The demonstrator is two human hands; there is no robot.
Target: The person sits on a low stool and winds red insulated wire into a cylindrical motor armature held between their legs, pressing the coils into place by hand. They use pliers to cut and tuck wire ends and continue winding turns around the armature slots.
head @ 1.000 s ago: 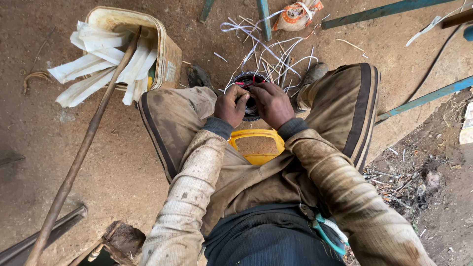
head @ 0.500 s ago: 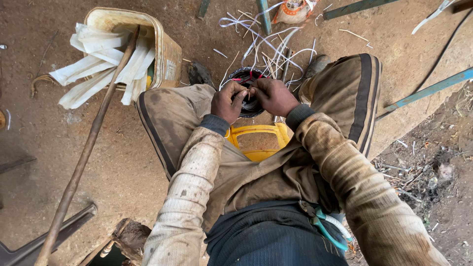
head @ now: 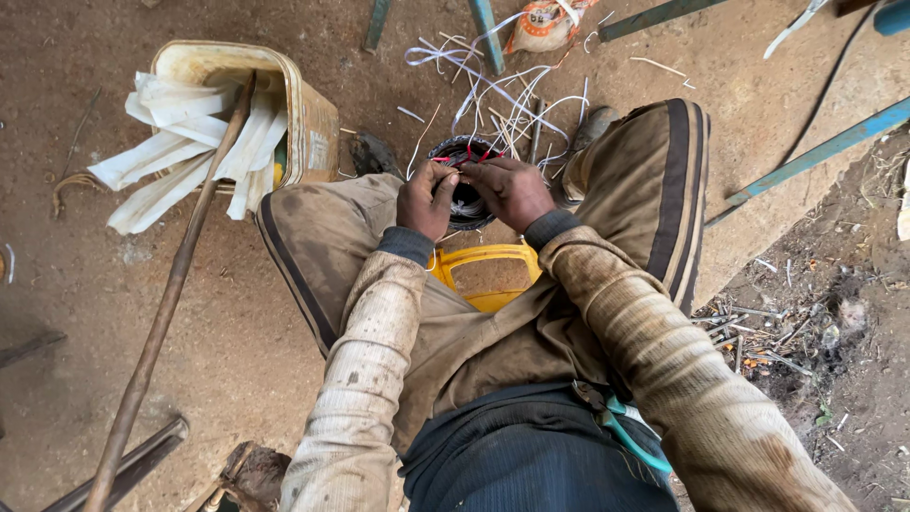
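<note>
Left hand (head: 427, 201): I see it pinching the rim of the wire coil (head: 464, 180).
Right hand (head: 512, 190): clamped on the coil's other side.
Coil: between my knees, above the yellow stool (head: 485, 275).
Doing it well: I'd keep both grips firm and the red wire (head: 462, 158) taut.

Crumpled orange-and-white printed bag (head: 543, 26) on the dirt at top; faded label (head: 318, 152) on the cream can.

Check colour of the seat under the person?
Yellow; the seat shows best between the knees in the head view.
</note>
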